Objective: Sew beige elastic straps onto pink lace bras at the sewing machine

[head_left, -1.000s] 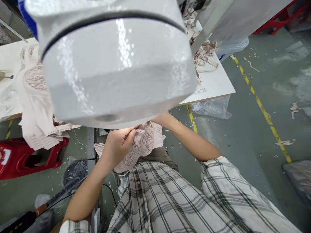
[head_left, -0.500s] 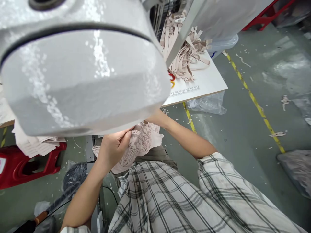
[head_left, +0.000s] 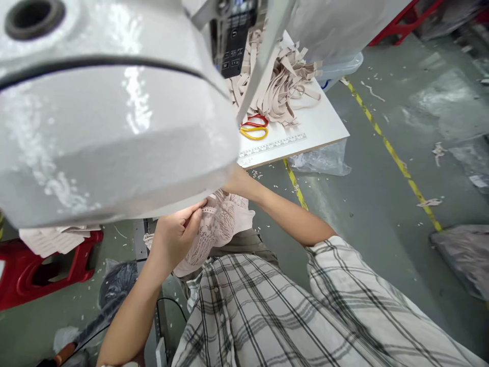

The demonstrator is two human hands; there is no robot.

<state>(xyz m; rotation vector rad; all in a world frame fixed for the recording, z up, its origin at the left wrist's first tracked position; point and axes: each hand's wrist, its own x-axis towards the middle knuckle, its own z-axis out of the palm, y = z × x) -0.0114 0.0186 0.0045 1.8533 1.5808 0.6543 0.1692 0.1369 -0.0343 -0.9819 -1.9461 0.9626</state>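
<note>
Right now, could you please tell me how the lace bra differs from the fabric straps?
The lace bra is patterned and openwork, while the fabric straps look plain. The left hand pinches the lace bra; the fabric straps lie heaped on the white table. Both are pale pinkish beige.

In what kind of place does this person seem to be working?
Probably a garment workshop. The signs are the large white machine, likely for sewing, the pale lace garment by its near edge, and the heap of fabric strips.
</note>
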